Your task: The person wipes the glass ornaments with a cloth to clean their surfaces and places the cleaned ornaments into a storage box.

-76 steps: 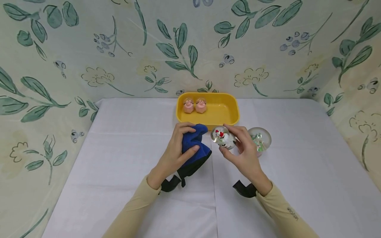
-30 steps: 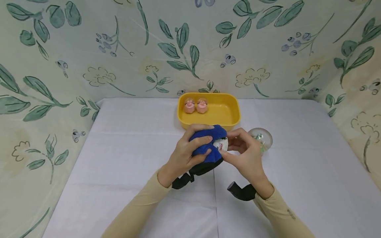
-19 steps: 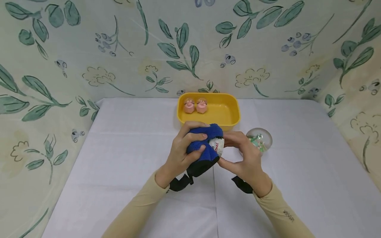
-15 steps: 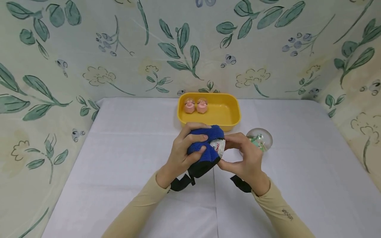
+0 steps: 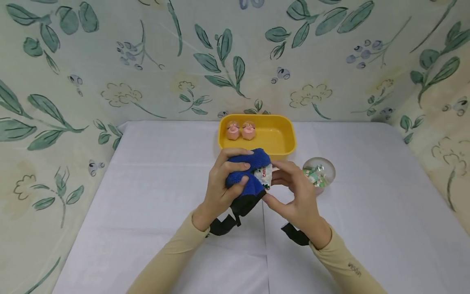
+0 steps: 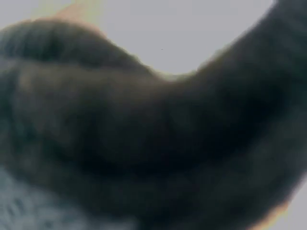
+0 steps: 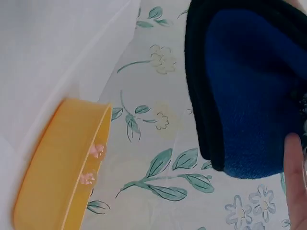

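My left hand (image 5: pixel 218 190) grips a blue cloth (image 5: pixel 254 186) with a black border, folded around the dome of a small snow globe (image 5: pixel 263 176). Only the globe's white base with red lettering shows; the dome is hidden in the cloth. From the right, my right hand (image 5: pixel 299 196) holds that base between thumb and fingers. In the right wrist view the cloth (image 7: pixel 249 96) hangs large at upper right, with a fingertip against it. A dark, blurred shape fills most of the left wrist view, so no hand can be made out there.
Behind the hands stands a yellow tray (image 5: pixel 275 134) with two small pink globe-like ornaments (image 5: pixel 240 131) at its left end. A larger snow globe (image 5: pixel 323 173) with a pink base sits just right of my right hand. White cloth (image 5: pixel 158 183) covers the table.
The snow globe, earlier held apart from the cloth, is now wrapped in it at the dome. Lately its base has turned, showing different lettering, and both hands have shifted slightly left.
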`<state>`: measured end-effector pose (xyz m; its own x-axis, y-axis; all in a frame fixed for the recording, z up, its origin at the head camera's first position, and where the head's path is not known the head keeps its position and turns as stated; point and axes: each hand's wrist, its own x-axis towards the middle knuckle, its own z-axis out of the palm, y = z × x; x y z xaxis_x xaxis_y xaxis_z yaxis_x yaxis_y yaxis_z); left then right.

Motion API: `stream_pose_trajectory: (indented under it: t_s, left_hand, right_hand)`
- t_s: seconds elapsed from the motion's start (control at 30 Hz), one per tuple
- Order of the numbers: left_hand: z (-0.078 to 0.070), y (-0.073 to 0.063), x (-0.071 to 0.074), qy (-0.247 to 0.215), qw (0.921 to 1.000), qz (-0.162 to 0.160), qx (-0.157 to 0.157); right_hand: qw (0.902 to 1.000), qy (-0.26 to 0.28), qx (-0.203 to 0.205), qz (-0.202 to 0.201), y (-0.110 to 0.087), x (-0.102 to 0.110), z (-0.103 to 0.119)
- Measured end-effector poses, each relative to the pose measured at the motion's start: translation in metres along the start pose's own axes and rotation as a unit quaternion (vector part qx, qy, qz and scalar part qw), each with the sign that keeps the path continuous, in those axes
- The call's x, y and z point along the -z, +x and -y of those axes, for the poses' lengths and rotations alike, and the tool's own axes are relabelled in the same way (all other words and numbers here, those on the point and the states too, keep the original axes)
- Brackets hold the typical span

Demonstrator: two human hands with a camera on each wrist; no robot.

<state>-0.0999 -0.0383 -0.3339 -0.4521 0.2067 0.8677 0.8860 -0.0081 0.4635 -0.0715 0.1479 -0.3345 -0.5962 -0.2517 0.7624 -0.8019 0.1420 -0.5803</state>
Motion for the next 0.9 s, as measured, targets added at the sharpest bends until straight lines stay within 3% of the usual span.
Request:
stream_pose_trajectory:
  t_s: [0.13, 0.23, 0.3, 0.37, 0.43, 0.47, 0.57, 0.63, 0.67, 0.73, 0.83, 0.9]
  left_hand:
    - [-0.001, 0.001, 0.001, -0.019, 0.9996, 0.016, 0.016]
    - [-0.001, 0.0, 0.001, -0.028, 0.9989, 0.03, 0.02]
    - [-0.001, -0.001, 0.002, -0.026, 0.999, 0.034, 0.016]
    - [0.0, 0.0, 0.002, -0.02, 0.999, 0.038, 0.01]
    - [0.001, -0.001, 0.002, -0.009, 0.999, 0.043, 0.004]
    - [0.001, -0.001, 0.002, -0.002, 0.9989, 0.047, 0.0]
    - [0.003, -0.003, 0.003, 0.015, 0.9982, 0.057, -0.008]
    - [0.003, -0.006, 0.003, 0.024, 0.9981, 0.055, -0.008]
    - [0.004, -0.007, 0.003, 0.024, 0.9984, 0.051, -0.005]
    - [0.004, -0.008, 0.004, 0.022, 0.999, 0.038, 0.004]
    - [0.006, -0.009, 0.005, 0.016, 0.9995, 0.012, 0.024]
    - [0.006, -0.009, 0.006, 0.01, 0.9993, 0.001, 0.037]
  right_hand:
    - [0.9959, -0.051, 0.076, 0.001, 0.002, 0.005, -0.006]
    - [0.9909, -0.087, 0.103, -0.004, 0.005, 0.009, -0.009]
    - [0.9922, -0.082, 0.093, -0.002, 0.006, 0.009, -0.009]
    - [0.9967, -0.057, 0.056, -0.005, 0.005, 0.007, -0.007]
    - [0.9997, 0.012, -0.022, -0.004, 0.003, 0.005, -0.004]
    - [0.9958, 0.055, -0.073, -0.004, 0.003, 0.004, -0.002]
    - [0.967, 0.146, -0.208, -0.009, 0.002, 0.002, 0.004]
    - [0.9514, 0.169, -0.257, -0.004, 0.003, 0.002, 0.006]
    - [0.9532, 0.156, -0.259, 0.002, 0.004, 0.002, 0.006]
    - [0.9678, 0.107, -0.227, 0.018, 0.004, 0.001, 0.006]
    - [0.9889, 0.031, -0.141, 0.035, 0.003, 0.001, 0.004]
    - [0.9959, -0.02, -0.077, 0.045, 0.003, 0.001, 0.001]
